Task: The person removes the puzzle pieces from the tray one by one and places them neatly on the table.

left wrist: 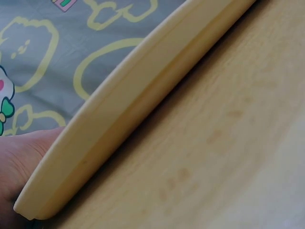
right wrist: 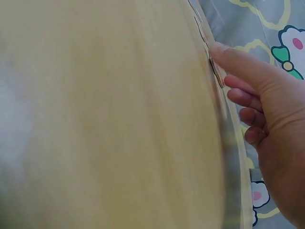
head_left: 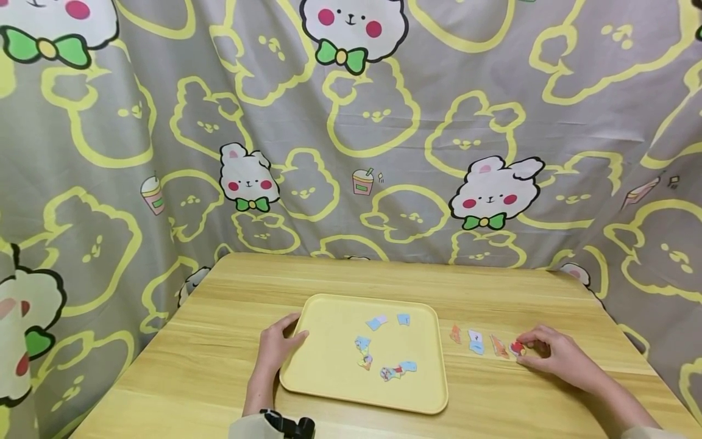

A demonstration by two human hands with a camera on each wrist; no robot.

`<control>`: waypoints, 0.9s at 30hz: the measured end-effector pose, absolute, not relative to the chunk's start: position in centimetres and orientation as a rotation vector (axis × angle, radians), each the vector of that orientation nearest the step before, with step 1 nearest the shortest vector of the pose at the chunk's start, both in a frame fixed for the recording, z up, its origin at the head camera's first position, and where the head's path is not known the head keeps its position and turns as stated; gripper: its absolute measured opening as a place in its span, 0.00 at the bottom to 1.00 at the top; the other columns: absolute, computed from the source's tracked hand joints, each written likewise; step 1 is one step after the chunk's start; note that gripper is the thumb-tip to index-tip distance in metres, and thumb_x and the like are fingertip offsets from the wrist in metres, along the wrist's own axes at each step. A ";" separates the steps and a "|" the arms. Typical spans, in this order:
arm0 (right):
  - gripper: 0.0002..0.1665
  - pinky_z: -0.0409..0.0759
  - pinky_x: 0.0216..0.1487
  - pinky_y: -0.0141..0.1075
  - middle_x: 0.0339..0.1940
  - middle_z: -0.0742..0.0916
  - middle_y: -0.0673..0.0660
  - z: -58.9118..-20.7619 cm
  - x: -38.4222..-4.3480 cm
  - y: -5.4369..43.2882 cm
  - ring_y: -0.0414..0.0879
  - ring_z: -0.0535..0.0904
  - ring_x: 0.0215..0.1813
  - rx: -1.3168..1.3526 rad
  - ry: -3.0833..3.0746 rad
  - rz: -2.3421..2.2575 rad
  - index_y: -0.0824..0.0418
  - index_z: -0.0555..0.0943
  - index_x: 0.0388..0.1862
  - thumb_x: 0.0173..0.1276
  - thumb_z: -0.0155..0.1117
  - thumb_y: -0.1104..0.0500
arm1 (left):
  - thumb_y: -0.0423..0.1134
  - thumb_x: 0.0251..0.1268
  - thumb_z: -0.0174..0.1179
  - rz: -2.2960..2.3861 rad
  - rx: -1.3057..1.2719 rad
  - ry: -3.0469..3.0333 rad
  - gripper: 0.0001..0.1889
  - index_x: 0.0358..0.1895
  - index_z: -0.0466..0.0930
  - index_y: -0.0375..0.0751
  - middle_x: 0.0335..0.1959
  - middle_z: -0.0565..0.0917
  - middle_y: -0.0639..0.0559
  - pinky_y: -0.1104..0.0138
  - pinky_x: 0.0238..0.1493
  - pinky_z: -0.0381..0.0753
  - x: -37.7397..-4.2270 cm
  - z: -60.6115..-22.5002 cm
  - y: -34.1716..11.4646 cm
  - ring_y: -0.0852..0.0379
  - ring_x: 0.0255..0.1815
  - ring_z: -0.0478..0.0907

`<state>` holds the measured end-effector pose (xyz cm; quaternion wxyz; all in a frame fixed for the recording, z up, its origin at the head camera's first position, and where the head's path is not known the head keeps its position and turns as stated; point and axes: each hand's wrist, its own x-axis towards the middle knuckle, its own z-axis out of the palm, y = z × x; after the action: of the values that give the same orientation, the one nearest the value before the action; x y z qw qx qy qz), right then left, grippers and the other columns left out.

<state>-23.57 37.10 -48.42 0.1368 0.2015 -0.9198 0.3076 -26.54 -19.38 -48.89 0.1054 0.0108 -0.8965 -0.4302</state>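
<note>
My left hand [head_left: 276, 344] grips the left edge of a yellow tray [head_left: 323, 366], thumb over the rim. In the left wrist view, part of that hand [left wrist: 26, 162] shows beyond the tray's raised side [left wrist: 119, 90]. Over the table to the right of the tray, my right hand [head_left: 559, 353] pinches a small red and multicoloured puzzle piece [head_left: 517, 348] between thumb and fingers. Just left of it lies an orange piece [head_left: 499, 346]. In the right wrist view, the thumb of the right hand [right wrist: 271, 100] is extended and its other fingers are bent.
A white and blue piece [head_left: 476, 342] and another orange piece [head_left: 456, 333] lie in the row beside the tray. Several pieces, including a joined blue and red group [head_left: 398, 370], lie on the tray. A patterned curtain [head_left: 384, 152] hangs behind the wooden table [head_left: 219, 341].
</note>
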 end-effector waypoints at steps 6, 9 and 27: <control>0.18 0.63 0.28 0.26 0.31 0.78 0.43 -47.9 -23.5 36.5 0.32 0.66 0.31 0.529 -2.639 0.862 0.57 0.85 0.43 0.52 0.78 0.58 | 0.42 0.56 0.71 -1.210 -0.010 -2.606 0.25 0.58 0.81 0.40 0.58 0.82 0.35 0.45 0.62 0.77 -26.5 -48.9 -19.4 0.34 0.62 0.76; 0.18 0.63 0.27 0.27 0.30 0.78 0.44 -47.6 -23.5 35.4 0.32 0.66 0.31 0.544 -2.581 0.846 0.58 0.85 0.42 0.51 0.79 0.59 | 0.41 0.56 0.71 -1.225 0.000 -2.615 0.25 0.58 0.81 0.41 0.58 0.82 0.36 0.45 0.64 0.76 -26.5 -48.9 -19.4 0.34 0.63 0.76; 0.19 0.71 0.33 0.27 0.36 0.83 0.49 -47.9 -25.3 26.7 0.38 0.72 0.35 0.992 -2.426 1.030 0.58 0.84 0.43 0.51 0.79 0.59 | 0.39 0.59 0.69 -1.229 0.023 -2.673 0.25 0.61 0.79 0.40 0.61 0.80 0.37 0.46 0.66 0.75 -26.6 -49.0 -19.4 0.35 0.65 0.75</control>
<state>-25.35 26.72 -47.90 0.1620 0.3475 -0.8501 0.3610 -26.64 -19.44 -48.96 0.0998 0.0078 -0.9040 -0.4158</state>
